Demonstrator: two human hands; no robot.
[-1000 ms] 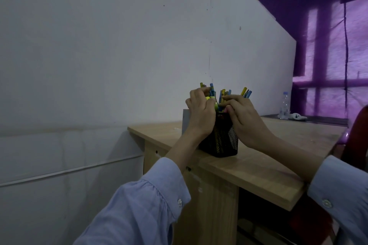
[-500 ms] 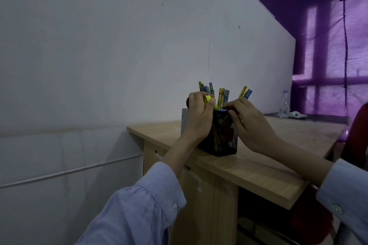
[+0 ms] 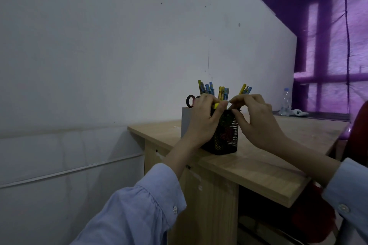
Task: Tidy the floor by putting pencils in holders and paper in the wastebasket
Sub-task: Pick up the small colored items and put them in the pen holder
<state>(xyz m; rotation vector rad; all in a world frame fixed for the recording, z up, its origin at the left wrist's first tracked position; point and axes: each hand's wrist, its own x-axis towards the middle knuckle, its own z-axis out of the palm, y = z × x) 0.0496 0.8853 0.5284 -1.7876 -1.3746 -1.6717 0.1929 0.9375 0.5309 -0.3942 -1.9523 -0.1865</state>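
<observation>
A black mesh pencil holder stands near the front edge of a wooden desk. Several yellow and blue pencils stick up out of it. My left hand wraps around the holder's left side, with a yellow object under its fingers at the rim. My right hand is at the right rim, its fingertips pinching something small there; what it pinches is hidden. Behind my left hand a grey holder shows a pair of scissors by its handle ring.
A white wall runs along the desk's far side. At the far end of the desk stand a clear water bottle and a small white object. A red chair is at the right edge. Purple curtains cover the window.
Both hands have sunk from the pencil tops to the holder's rim. The pencil tips and the scissors handle now stand uncovered above my fingers.
</observation>
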